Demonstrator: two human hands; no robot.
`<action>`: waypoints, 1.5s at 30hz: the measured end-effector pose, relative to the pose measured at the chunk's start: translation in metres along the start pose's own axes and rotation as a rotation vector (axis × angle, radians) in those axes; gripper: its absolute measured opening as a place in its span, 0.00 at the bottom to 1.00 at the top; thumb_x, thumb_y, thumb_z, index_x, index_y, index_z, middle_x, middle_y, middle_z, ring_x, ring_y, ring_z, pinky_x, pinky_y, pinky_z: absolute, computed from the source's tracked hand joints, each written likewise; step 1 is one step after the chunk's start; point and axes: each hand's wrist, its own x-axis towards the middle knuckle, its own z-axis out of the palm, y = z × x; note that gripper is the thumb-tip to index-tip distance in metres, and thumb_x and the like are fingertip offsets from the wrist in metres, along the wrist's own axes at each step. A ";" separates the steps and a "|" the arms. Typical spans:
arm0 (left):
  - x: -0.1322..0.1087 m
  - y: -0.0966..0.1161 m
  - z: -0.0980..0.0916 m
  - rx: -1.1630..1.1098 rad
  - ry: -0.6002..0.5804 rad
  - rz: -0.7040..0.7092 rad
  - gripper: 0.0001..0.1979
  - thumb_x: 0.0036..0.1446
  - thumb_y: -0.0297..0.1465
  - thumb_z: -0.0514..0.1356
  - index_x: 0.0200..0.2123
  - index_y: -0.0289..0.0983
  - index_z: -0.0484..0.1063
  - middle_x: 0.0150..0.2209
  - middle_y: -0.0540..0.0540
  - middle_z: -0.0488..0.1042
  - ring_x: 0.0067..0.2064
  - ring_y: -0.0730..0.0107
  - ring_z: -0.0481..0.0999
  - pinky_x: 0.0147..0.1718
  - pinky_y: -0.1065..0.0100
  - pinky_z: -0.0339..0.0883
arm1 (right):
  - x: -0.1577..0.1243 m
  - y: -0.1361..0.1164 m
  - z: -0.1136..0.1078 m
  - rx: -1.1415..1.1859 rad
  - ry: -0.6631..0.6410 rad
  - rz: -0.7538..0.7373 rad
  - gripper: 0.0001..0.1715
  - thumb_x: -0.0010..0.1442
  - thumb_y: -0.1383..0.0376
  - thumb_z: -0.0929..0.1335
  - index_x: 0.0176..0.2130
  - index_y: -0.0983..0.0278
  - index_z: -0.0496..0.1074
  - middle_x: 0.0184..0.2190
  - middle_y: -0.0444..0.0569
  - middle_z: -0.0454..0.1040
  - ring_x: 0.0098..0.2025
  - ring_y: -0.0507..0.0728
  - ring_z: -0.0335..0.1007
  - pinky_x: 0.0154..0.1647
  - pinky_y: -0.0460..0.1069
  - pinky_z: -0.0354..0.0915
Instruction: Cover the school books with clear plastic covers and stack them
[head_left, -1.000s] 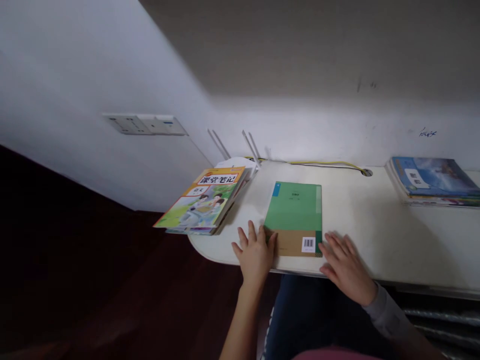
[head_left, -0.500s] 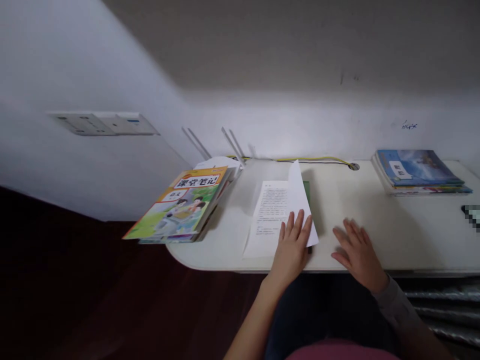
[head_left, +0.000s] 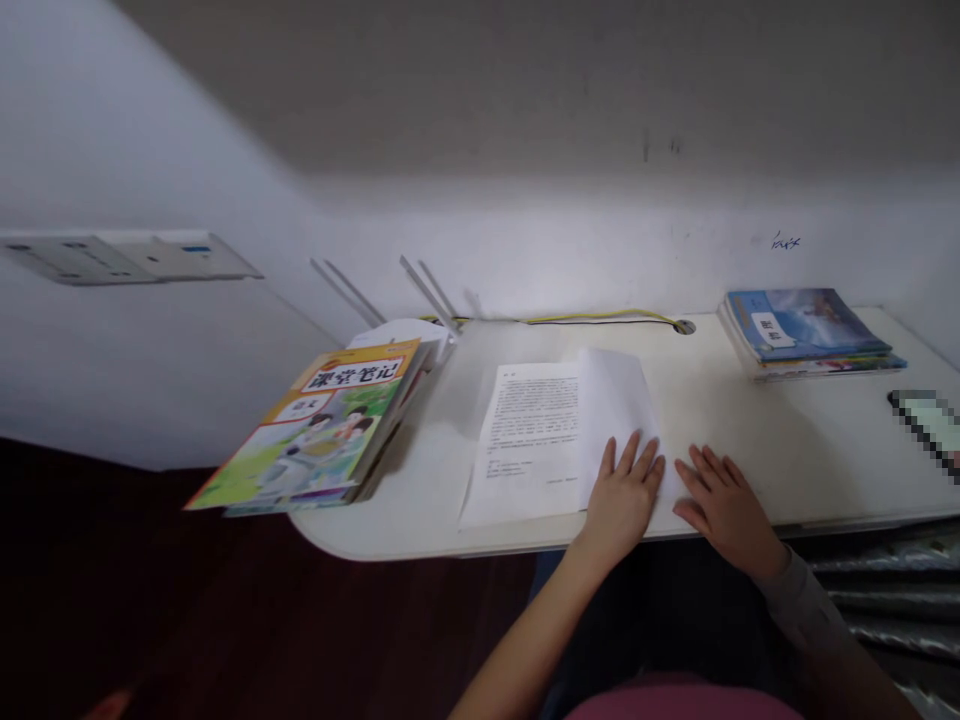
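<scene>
An open booklet (head_left: 532,430) lies near the front edge of the white table, its left page filled with printed text. Its right-hand leaf (head_left: 611,400) is plain white. My left hand (head_left: 624,495) rests on the lower right part of that leaf, fingers stretched out and slightly spread. Just to the right, my right hand (head_left: 726,508) lies on the table with its fingers apart, holding nothing. A narrow gap separates the two hands.
A stack of workbooks with a yellow-green cover (head_left: 322,430) overhangs the left table end (head_left: 337,535). Behind it stands a white router (head_left: 397,330). Blue-covered books (head_left: 799,325) are stacked at the back right, near a phone (head_left: 930,430). A yellow cable (head_left: 585,317) runs along the wall.
The white leaf has come down to the right and lies flatter, covering the green part beneath. My left hand has moved right with it, closer to my right hand. The view has shifted right.
</scene>
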 end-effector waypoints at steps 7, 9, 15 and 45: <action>0.000 -0.001 0.004 -0.024 -0.007 -0.008 0.19 0.62 0.32 0.50 0.55 0.40 0.66 0.60 0.46 0.64 0.63 0.52 0.55 0.59 0.46 0.49 | 0.001 -0.002 -0.003 -0.029 0.017 -0.021 0.31 0.62 0.52 0.61 0.60 0.62 0.60 0.61 0.62 0.58 0.62 0.68 0.53 0.56 0.62 0.54; 0.001 -0.001 0.003 -0.029 -0.017 -0.008 0.19 0.62 0.32 0.50 0.55 0.40 0.66 0.59 0.46 0.64 0.63 0.53 0.55 0.59 0.46 0.50 | 0.001 -0.002 -0.003 -0.033 0.023 -0.029 0.30 0.63 0.53 0.61 0.60 0.64 0.61 0.60 0.62 0.60 0.62 0.67 0.54 0.56 0.62 0.54; 0.005 0.004 0.000 -0.040 -0.029 -0.018 0.19 0.61 0.31 0.50 0.55 0.39 0.67 0.58 0.44 0.65 0.62 0.52 0.57 0.58 0.44 0.50 | -0.001 0.003 0.004 0.019 0.047 -0.027 0.31 0.65 0.55 0.58 0.60 0.70 0.59 0.60 0.61 0.60 0.62 0.65 0.53 0.58 0.61 0.54; 0.004 0.003 -0.034 -0.502 -0.090 0.154 0.26 0.62 0.34 0.50 0.62 0.33 0.54 0.62 0.39 0.59 0.64 0.66 0.54 0.60 0.60 0.53 | -0.004 0.009 0.002 0.283 0.088 0.035 0.40 0.65 0.54 0.56 0.66 0.68 0.35 0.64 0.62 0.50 0.66 0.62 0.41 0.60 0.62 0.52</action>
